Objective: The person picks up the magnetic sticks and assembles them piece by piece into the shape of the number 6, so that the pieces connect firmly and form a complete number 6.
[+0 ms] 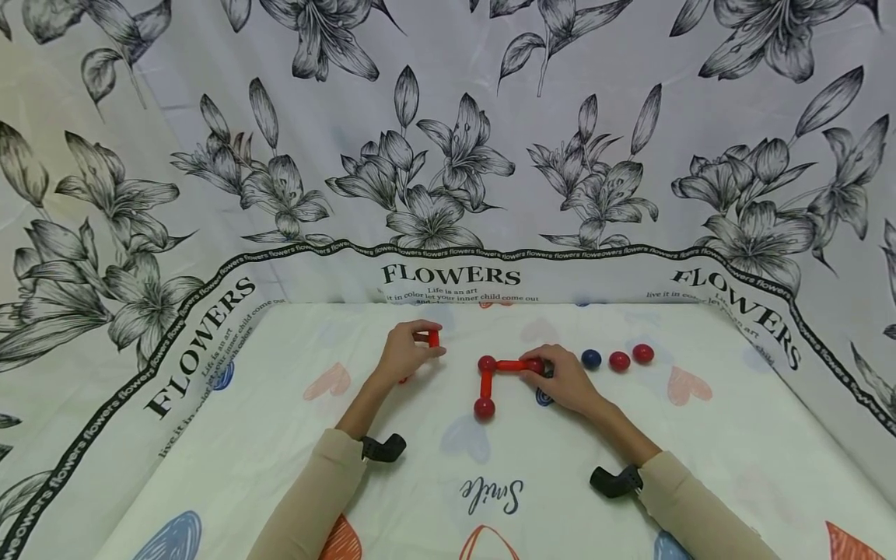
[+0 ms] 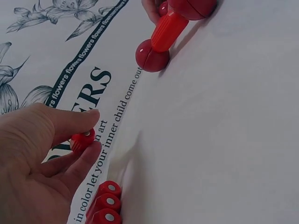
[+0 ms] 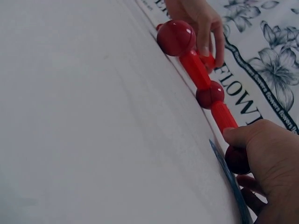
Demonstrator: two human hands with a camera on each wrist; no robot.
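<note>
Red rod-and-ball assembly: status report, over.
Left hand pinching loose red rod. Right hand gripping red end ball. L-shaped assembly: two rods joined at corner ball. Nothing visible between held rod and assembly.

White curtain (image 1: 469,62) behind work surface, printed with black line-drawn lilies (image 1: 434,218). Black band (image 1: 490,253) runs below blooms, small repeated "flowers" in white. Beneath: large "FLOWERS" lettering (image 1: 451,274), repeated left and right, finer script lines under it. Pale tablecloth (image 1: 595,467): pinkish hearts (image 1: 689,386) both sides, faint blue heart (image 1: 467,438) near middle, "Smile" script (image 1: 492,496) below. Blue hatched shape (image 1: 171,537) lower left, cut by frame edge.
</note>
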